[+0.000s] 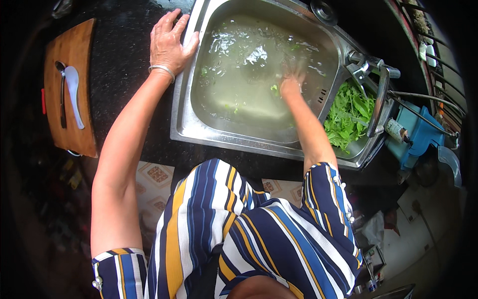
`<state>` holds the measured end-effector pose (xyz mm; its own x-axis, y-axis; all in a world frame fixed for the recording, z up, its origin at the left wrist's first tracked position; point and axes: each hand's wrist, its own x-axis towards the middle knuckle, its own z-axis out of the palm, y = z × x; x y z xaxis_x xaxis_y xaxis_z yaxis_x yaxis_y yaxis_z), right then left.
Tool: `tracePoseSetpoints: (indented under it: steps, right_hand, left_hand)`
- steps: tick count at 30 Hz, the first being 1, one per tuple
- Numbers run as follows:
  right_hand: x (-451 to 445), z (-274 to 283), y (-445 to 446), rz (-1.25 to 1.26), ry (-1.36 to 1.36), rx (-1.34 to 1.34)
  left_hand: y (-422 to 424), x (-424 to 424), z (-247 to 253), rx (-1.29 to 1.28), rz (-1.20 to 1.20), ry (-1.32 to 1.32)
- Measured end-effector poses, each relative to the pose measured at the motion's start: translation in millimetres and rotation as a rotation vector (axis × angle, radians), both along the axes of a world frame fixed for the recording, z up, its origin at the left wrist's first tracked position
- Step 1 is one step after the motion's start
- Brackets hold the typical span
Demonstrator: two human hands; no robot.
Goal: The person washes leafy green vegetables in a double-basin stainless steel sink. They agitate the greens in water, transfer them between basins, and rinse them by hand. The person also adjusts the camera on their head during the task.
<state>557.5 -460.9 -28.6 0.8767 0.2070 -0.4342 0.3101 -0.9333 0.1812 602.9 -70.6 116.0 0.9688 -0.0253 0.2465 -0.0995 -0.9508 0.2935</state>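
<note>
My left hand [171, 43] rests with its fingers spread on the left rim of the stainless steel sink [224, 139], a bangle at the wrist. In the large basin, cloudy water [239, 78] carries small green leaf bits [274, 88]. My right hand [293, 80] is in this water near the basin's right side, its fingers blurred; whether they hold anything cannot be told. Leafy greens [349, 114] lie heaped in the smaller basin on the right, partly behind the faucet [380, 93].
A wooden board [80, 48] on the black counter [119, 48] at left bears a dark-handled spoon [62, 97] and a white spoon [73, 95]. A round metal drain piece [323, 12] sits at the sink's back edge. Blue plastic containers [420, 130] stand at right.
</note>
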Motion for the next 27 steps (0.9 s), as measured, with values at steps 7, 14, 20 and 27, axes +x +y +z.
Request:
tracePoseSetpoints:
  steps: [7,14,20,27]
  right_hand:
    - [-97,20,112,-0.328,0.528,0.317]
    - [-18,3,216,0.579,0.528,0.460]
    - [60,23,182,0.218,0.251,0.358]
    - [85,42,77,0.186,0.171,-0.139]
  left_hand:
    - [-4,0,1,-0.001,0.019,-0.001]
    - [-4,0,-2,0.001,0.015,-0.004]
    - [-7,1,1,0.035,-0.018,-0.015]
    - [-8,1,5,-0.214,0.044,0.080]
